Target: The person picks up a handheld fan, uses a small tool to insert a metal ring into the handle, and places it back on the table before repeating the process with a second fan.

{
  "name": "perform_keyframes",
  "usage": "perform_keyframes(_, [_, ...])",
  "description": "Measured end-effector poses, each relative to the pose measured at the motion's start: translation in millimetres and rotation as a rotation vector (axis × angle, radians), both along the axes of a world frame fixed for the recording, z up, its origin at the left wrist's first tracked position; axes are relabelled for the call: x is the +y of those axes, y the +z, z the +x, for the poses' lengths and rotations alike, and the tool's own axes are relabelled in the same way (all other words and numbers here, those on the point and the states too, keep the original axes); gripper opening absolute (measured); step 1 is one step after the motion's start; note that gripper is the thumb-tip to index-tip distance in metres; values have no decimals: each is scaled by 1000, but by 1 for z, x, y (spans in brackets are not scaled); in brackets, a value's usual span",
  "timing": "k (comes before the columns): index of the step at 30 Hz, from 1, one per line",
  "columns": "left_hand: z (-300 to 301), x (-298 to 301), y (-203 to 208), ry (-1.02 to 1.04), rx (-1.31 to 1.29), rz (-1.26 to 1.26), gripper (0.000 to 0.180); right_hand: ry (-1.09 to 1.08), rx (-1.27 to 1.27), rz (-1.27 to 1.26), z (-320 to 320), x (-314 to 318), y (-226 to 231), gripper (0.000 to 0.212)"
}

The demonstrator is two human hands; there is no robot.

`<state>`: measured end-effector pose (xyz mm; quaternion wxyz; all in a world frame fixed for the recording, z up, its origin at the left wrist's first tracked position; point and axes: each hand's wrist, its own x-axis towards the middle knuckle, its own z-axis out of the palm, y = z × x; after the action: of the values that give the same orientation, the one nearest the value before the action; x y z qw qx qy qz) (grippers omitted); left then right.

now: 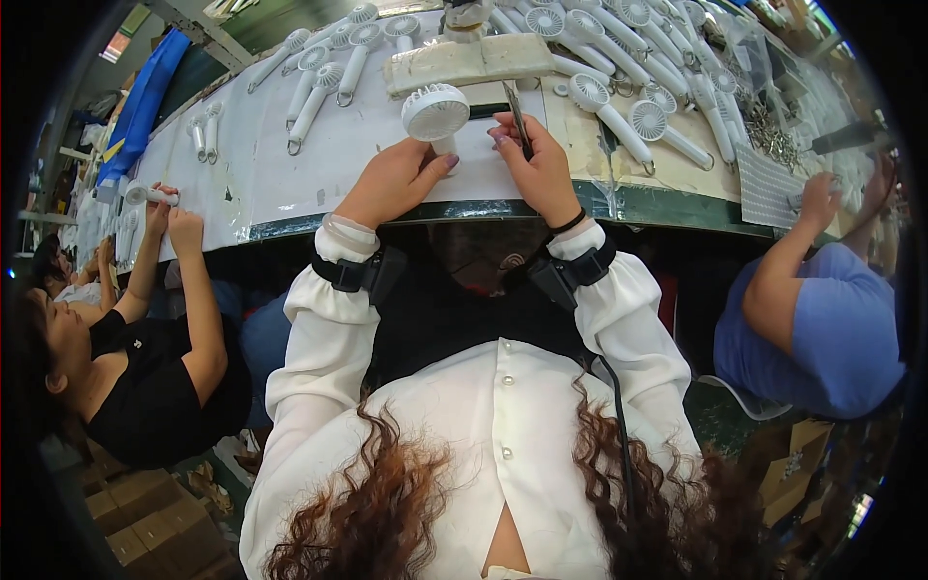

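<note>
White handheld fan [436, 114] is sitting at the near edge of the tabletop [261, 179], head up, right in front of me. I'm holding its handle in my left hand [391, 182]; grip is closing around the handle, thumb and fingers wrapped on it just below the round grille. My right hand [536, 169] is pinching a thin dark tool [518, 118], looks like tweezers or a small driver, can't tell which; fingers are shut on it, tip pointing away from me, just beside the fan head. Both wrists are wearing black strapped units. A long beige pad [471, 60] is lying just behind the fan. More white fans [619, 121] are lying in rows across the far tabletop, some to the left [314, 92], many to the right. A pile of small metal parts [768, 135] is sitting far right. A person in black on my left is holding another fan [150, 195]; a person in blue on my right is working with a hand [820, 198] on the tabletop.
</note>
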<state>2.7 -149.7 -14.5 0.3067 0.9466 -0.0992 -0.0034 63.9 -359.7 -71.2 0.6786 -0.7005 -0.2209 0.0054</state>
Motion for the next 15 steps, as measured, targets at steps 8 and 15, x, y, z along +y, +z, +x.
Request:
perform_keyframes(8, [2,-1,-2,8,-38,-55,36,1,-29,-36,1,-2,0,29])
perform_keyframes(15, [0,2,-3,18,-57,-77,35,4,-22,-32,2,-1,-1,29])
